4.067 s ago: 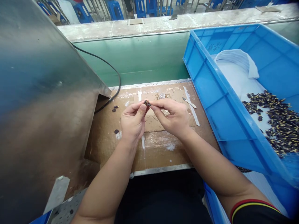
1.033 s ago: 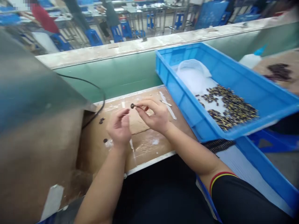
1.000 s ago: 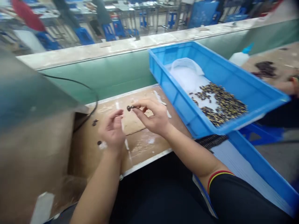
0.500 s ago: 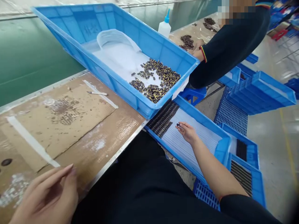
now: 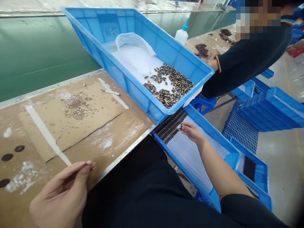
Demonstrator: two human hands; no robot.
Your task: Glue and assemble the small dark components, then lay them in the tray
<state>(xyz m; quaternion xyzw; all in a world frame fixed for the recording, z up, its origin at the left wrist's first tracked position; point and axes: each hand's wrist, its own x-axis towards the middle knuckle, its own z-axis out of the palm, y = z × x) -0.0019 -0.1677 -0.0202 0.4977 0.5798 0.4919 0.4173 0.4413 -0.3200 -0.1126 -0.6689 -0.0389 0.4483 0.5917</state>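
Note:
My right hand (image 5: 192,132) pinches a small dark piece (image 5: 181,126) over the lower blue tray (image 5: 209,136), beside rows of dark pieces (image 5: 169,126) on its ridged white lining. Above the table's front edge, my left hand (image 5: 65,193) has thumb and fingertips pressed together; whatever may be between them is too small to make out. A large blue bin (image 5: 133,85) rests on the table corner, with a heap of dark and yellow pieces (image 5: 177,82) on its white sheet.
A cardboard sheet (image 5: 95,123) with a knife (image 5: 110,92) lies on the table (image 5: 133,126). Dark discs (image 5: 7,157) sit at the left. Behind the bin stands a white bottle (image 5: 181,35). Another person's arm (image 5: 249,57) is at the upper right, near stacked blue trays (image 5: 268,107).
The view has shifted, so the bin and table appear further right. My left hand's fingers have come together at the tips. My right hand stays at the rows, now closer to their edge.

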